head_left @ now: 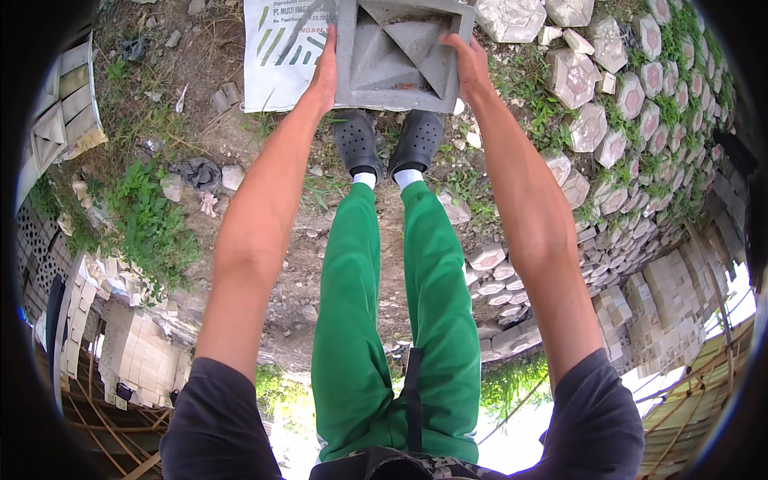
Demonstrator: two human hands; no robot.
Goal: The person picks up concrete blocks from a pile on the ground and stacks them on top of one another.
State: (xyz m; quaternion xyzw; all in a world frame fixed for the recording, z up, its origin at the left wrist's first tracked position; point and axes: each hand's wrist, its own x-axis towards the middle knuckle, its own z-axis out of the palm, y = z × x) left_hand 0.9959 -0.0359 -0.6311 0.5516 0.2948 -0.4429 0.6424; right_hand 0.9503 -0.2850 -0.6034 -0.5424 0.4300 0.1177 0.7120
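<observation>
A square grey concrete vent block point(412, 44), with slanting inner faces inside a raised rim, is between my two hands at the top of the view. My left hand point(322, 78) presses along its left side, fingers pointing up. On the opposite side, my right hand point(470, 68) grips the edge with the thumb over the rim. The block's far edge is cut off by the picture. A white printed sack point(276, 84) lies beside and partly behind it on the left. Whether the block touches the ground cannot be told.
My dark clogs point(358, 142) stand just below the block on bare soil. Hexagonal paving blocks point(572, 78) lie in rows and piles on the right. Weeds point(148, 216), a dark rag point(197, 174) and loose stones are on the left, with stacked pale blocks point(132, 352) behind.
</observation>
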